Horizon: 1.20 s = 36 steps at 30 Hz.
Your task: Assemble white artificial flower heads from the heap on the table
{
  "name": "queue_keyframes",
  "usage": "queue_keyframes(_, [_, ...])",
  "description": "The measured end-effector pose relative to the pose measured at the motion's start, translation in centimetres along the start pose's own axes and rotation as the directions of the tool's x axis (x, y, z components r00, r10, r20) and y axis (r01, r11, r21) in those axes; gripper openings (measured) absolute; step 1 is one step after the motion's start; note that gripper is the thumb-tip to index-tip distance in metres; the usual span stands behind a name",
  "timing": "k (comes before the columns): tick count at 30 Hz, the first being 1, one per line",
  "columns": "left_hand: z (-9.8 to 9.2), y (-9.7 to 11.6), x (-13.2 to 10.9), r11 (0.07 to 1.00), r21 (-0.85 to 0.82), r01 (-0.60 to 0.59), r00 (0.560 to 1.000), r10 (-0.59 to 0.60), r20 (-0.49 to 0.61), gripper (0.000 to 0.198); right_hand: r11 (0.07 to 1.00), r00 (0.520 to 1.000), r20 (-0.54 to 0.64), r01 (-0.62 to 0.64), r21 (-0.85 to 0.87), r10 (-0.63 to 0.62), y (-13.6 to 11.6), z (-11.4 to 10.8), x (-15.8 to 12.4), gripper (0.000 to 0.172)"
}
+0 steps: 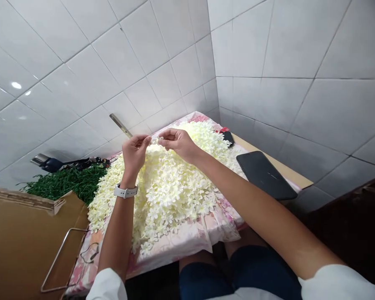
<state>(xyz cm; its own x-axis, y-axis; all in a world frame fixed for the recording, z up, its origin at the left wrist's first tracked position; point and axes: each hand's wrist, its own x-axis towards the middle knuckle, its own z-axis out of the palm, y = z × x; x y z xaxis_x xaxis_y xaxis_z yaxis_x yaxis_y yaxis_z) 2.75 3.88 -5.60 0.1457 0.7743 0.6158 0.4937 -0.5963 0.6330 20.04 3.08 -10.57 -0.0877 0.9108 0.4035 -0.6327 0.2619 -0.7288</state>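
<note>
My left hand [135, 153], with a grey watch [125, 191] on the wrist, is closed in a pinch. Facing it, the fingers of my right hand [180, 145] pinch as well. Between the two sets of fingertips is a small white artificial flower [155, 141], partly covered by the fingers. Below both hands spreads a large heap of pale yellow-white artificial flowers [171, 183], lying loose on a pink floral cloth [181, 243].
Green plastic stems [70, 181] lie at the left, beside a tool with a metal nozzle [45, 161]. A cardboard box [25, 241] stands at the near left. On the right rests a dark tablet-like slab [267, 175]. Tiled walls [162, 54] close off the back and right.
</note>
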Motion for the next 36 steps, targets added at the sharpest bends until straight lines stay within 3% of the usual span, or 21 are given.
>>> queue_keyframes(4, [0.4, 0.5, -0.3, 0.995, 0.08, -0.064, 0.995, 0.057, 0.082, 0.051, 1.0, 1.0, -0.007, 0.017, 0.017, -0.017, -0.2, 0.1, -0.3, 0.044])
queue_keyframes(6, [0.6, 1.0, -0.4, 0.997, 0.042, -0.07, 0.989, 0.064, 0.133, 0.052, 0.999, 1.0, -0.012, 0.014, 0.029, -0.014, -0.1, 0.1, -0.4, 0.047])
queue_keyframes(11, [0.7, 1.6, -0.8, 0.944, -0.286, 0.162, 0.971, -0.101, 0.218, 0.039, 0.999, 1.0, 0.007, 0.016, 0.051, -0.016, 0.3, 0.1, -0.4, 0.051])
queue_keyframes(15, [0.5, 1.4, -0.8, 0.879, -0.423, 0.221, 0.966, -0.138, 0.22, 0.04, 0.999, 0.999, 0.047, 0.001, 0.053, -0.004, 0.5, 0.1, -0.3, 0.051])
queue_keyframes(26, [1.9, 0.8, -0.9, 0.952, -0.295, 0.082, 0.994, -0.059, 0.087, 0.058, 0.999, 0.998, 0.066, 0.006, 0.039, -0.008, 0.4, 0.4, -0.6, 0.047])
queue_keyframes(36, [1.4, 0.4, -0.5, 0.995, -0.01, -0.098, 0.991, 0.097, -0.089, 0.016, 0.999, 0.999, -0.033, -0.031, 0.037, 0.033, 0.0, 0.2, -0.6, 0.051])
